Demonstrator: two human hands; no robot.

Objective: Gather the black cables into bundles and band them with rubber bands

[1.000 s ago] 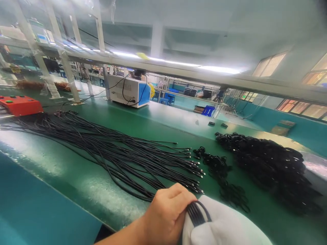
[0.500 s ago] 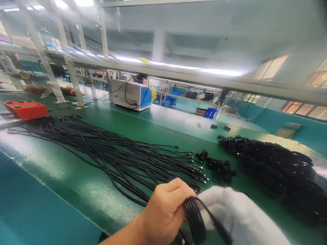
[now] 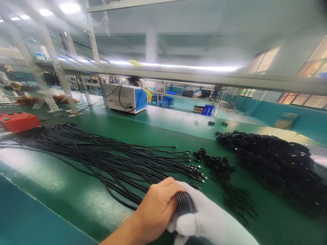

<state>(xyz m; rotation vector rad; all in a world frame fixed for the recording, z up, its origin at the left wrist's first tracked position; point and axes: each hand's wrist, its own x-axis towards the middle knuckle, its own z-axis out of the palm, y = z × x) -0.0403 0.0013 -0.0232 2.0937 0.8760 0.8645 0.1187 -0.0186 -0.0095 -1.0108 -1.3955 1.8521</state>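
A coiled black cable [image 3: 186, 203] is held between my two hands at the lower middle of the view. My bare left hand [image 3: 159, 204] is closed round its left side. On my right hand [image 3: 201, 214] is a white glove; its fingers wrap the coil from the right, the thumb lying across the front. The lower part of the coil is hidden behind the glove. Just beyond my hands, a spread of long straight black cables [image 3: 122, 154] lies on the green bench [image 3: 84, 190], their metal plugs pointing right.
To the right lie a small heap of black ties [image 3: 219, 166] and a large pile of coiled cables [image 3: 278, 163]. A red control box [image 3: 19, 121] sits at the left, and a white-and-blue machine [image 3: 126, 98] stands at the back. A metal shelf rail [image 3: 178, 73] crosses above the bench.
My gloved right hand has closed in round the coil, and the loose cable end that hung out is now hidden. Both hands have shifted slightly left, and more ties show at the right.
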